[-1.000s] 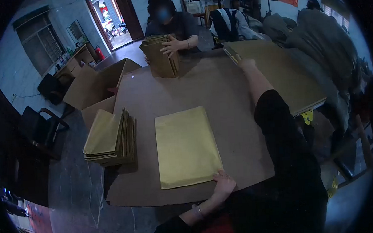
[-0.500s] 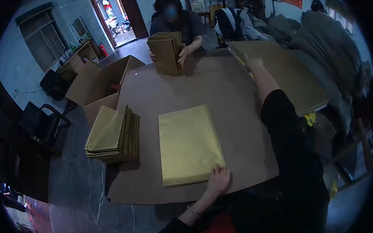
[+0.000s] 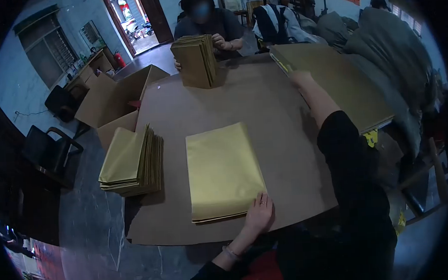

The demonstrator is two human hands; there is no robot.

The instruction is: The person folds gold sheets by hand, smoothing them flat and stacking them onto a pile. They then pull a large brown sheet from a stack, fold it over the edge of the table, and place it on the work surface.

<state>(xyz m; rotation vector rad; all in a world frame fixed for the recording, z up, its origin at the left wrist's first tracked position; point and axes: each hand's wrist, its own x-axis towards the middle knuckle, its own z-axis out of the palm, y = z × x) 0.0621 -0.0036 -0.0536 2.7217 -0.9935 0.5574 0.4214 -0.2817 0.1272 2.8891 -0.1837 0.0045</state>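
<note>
The left hand [image 3: 259,212], fingers extended and nearly together, rests on the near right corner of the yellow paper stack [image 3: 224,173], centrally positioned. The right hand [image 3: 301,78] meets the brown board [image 3: 337,83]; grip indeterminable. Far left, the open carton [image 3: 118,97] contains a red item [image 3: 135,104].

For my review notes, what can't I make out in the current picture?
All in the head view:
- Right hand: its fingertips are blurred and dim at the edge of the brown board, so its grip is unclear.
- Left hand: its palm and thumb hide the packet corner beneath.
- Open carton: its near wall and shadow hide most contents.
- Co-worker's hand: mostly behind the upright stack.
</note>
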